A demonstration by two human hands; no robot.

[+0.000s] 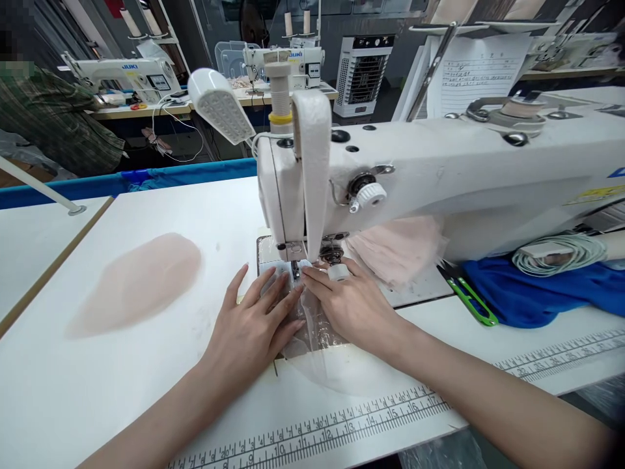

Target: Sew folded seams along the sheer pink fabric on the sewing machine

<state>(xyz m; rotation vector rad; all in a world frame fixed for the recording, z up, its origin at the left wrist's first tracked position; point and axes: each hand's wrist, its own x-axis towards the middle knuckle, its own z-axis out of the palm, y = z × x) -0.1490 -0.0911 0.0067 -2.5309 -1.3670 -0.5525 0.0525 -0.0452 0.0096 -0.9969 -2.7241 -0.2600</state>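
A white sewing machine [439, 163] stands before me, its presser foot [295, 270] low over the plate. Sheer, pale fabric [317, 365] runs under the needle area and spreads toward the table's front. My left hand [254, 312] lies flat on it left of the foot, fingers spread and pointing forward. From the right, my right hand [351, 306] rests with its fingertips on the fabric close beside the foot, partly behind a white knob. A pink sheer piece [141, 280] lies flat on the left, and more pink fabric [400, 251] is heaped under the machine arm.
Green thread snips [471, 296] lie right of the machine plate, beside blue cloth [541, 293] and a coil of pale cord [561, 254]. A printed ruler [342, 426] follows the front edge. Further back are other sewing machines [131, 78], an air cooler [366, 75] and a person [49, 124].
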